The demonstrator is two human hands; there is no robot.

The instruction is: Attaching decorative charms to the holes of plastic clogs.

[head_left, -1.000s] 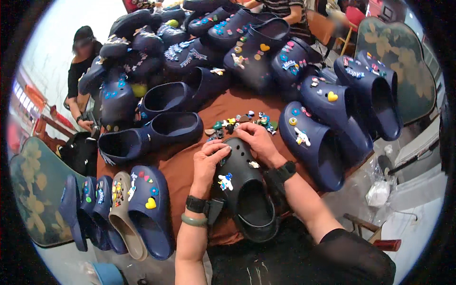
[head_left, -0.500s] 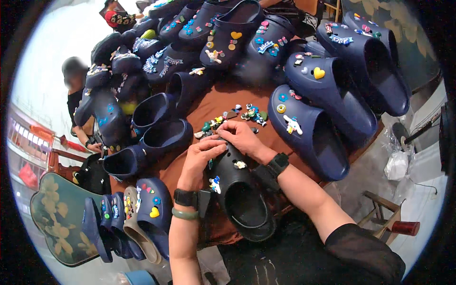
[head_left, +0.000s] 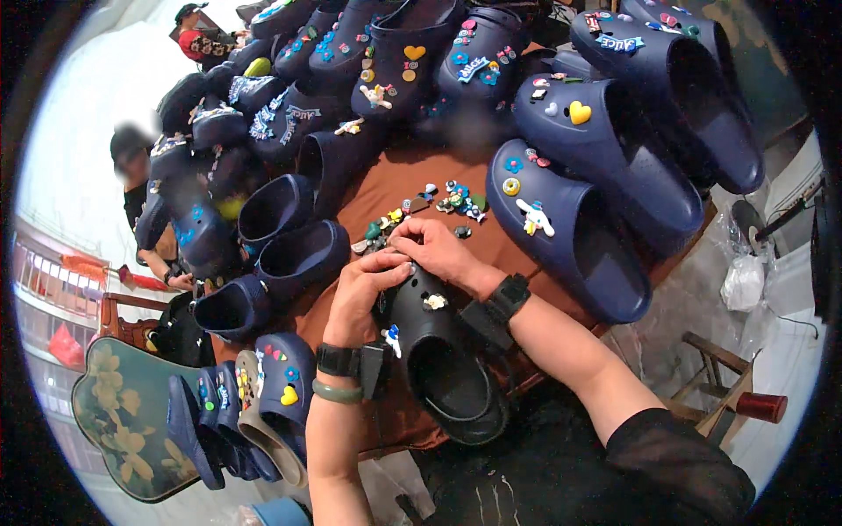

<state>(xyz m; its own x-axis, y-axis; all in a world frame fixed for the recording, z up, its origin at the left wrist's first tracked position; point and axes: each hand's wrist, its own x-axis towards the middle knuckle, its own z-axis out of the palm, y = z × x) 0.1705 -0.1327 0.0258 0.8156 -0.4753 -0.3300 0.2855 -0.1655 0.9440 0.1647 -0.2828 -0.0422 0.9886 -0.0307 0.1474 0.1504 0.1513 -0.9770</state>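
A black clog (head_left: 417, 329) lies before me, its heel toward me and its toe pointing away. Near its toe it bears a small white charm (head_left: 435, 302), and a blue-and-white figure charm (head_left: 392, 338) sits on its left side. My left hand (head_left: 358, 294) is closed around the left of the toe, thumb on top. My right hand (head_left: 441, 256) meets it there from the right, fingers bent and pinched together at the tip. Whatever lies between the right fingertips is hidden. Just beyond the hands is a scatter of small colourful charms (head_left: 460, 202) on the brown cloth (head_left: 399, 180).
Large navy clogs with charms (head_left: 561, 232) stand at the right; more navy clogs (head_left: 303, 250) crowd the left and far side. A beige clog (head_left: 263, 438) is among those at lower left. A wooden stool (head_left: 715, 386) stands at right. Other people (head_left: 136, 171) sit at far left.
The whole view has shifted slightly. Both hands stay at the clog's toe; the right fingers have drawn in closer to the left ones.
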